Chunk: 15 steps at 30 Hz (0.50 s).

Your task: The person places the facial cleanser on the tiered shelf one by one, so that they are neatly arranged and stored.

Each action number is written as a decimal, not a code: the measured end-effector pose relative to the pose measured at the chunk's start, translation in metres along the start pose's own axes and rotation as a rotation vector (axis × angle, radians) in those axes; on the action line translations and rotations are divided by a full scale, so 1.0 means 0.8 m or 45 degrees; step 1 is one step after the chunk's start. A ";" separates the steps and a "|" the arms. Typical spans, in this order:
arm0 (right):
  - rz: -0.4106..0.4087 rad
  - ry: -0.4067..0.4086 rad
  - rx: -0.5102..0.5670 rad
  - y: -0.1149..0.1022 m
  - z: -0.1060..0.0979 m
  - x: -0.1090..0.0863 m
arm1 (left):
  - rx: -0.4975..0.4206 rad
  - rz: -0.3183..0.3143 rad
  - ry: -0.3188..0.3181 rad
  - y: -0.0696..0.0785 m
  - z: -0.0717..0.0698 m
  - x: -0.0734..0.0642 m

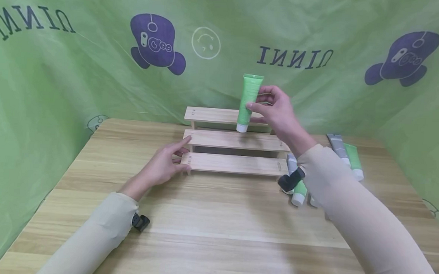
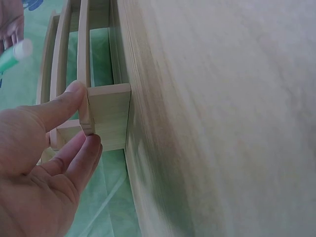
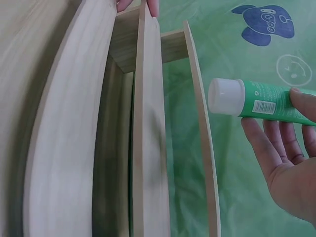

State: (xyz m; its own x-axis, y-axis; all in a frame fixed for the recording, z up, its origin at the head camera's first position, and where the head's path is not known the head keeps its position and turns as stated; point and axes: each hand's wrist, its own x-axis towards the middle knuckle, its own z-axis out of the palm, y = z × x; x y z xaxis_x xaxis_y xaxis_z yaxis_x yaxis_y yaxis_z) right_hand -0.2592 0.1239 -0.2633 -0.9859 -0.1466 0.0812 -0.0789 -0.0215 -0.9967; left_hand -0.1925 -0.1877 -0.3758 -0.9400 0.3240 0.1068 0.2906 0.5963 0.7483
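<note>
A green squeeze tube [image 1: 248, 98] with a white cap is pinched between the thumb and fingers of my right hand [image 1: 280, 113]. It hangs cap down in front of the top tier of a three-tier wooden stepped shelf [image 1: 236, 164]. In the right wrist view the cap [image 3: 227, 97] points toward the upper board, and a barcode shows on the tube. My left hand [image 1: 162, 164] grips the left end of the shelf's lowest board; in the left wrist view the thumb lies on its top and fingers curl beneath it.
More tubes lie on the wooden table [image 1: 199, 243] to the right of the shelf: a grey tube [image 1: 339, 147] beside a green tube [image 1: 353, 160], and others partly hidden under my right forearm. A green printed cloth [image 1: 222, 87] hangs behind and at both sides.
</note>
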 end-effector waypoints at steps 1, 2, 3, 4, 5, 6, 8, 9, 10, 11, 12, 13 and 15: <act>0.002 -0.003 0.005 0.000 0.005 0.003 | 0.001 0.001 0.000 0.000 0.000 -0.001; 0.003 -0.006 0.005 0.000 0.009 0.007 | 0.001 0.000 0.000 -0.001 0.000 -0.001; 0.005 -0.009 0.006 0.000 0.013 0.010 | 0.001 0.000 0.000 -0.001 0.000 -0.002; 0.009 -0.010 0.004 -0.001 0.018 0.013 | -0.001 -0.001 -0.002 -0.002 0.000 -0.003; 0.009 -0.010 -0.004 -0.001 0.021 0.016 | -0.003 -0.002 -0.003 -0.002 -0.001 -0.003; 0.009 -0.011 -0.012 -0.002 0.025 0.020 | -0.006 0.000 -0.005 -0.002 0.000 -0.003; 0.005 -0.009 -0.031 -0.003 0.033 0.027 | -0.013 0.010 -0.008 -0.003 0.000 -0.003; 0.004 -0.007 -0.037 -0.003 0.036 0.031 | -0.016 0.014 -0.008 -0.003 0.000 -0.003; 0.000 -0.004 -0.041 -0.004 0.040 0.035 | -0.021 0.020 -0.007 -0.003 0.000 -0.002; -0.001 -0.004 -0.048 -0.005 0.044 0.039 | -0.020 0.026 -0.004 -0.003 0.000 -0.002; -0.004 -0.006 -0.050 -0.005 0.049 0.043 | -0.017 0.035 -0.003 -0.004 0.000 -0.001; -0.008 -0.007 -0.049 -0.006 0.053 0.046 | -0.011 0.039 0.001 -0.004 0.001 -0.001; -0.015 -0.014 -0.047 -0.006 0.062 0.052 | 0.004 0.044 0.008 -0.005 0.001 0.001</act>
State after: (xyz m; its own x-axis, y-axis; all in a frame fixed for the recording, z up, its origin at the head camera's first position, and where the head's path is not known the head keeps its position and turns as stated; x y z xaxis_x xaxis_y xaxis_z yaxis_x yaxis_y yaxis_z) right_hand -0.2924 0.0691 -0.2543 -0.9831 -0.1578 0.0930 -0.0963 0.0135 -0.9953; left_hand -0.1940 -0.1898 -0.3793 -0.9304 0.3399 0.1370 0.3237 0.5872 0.7419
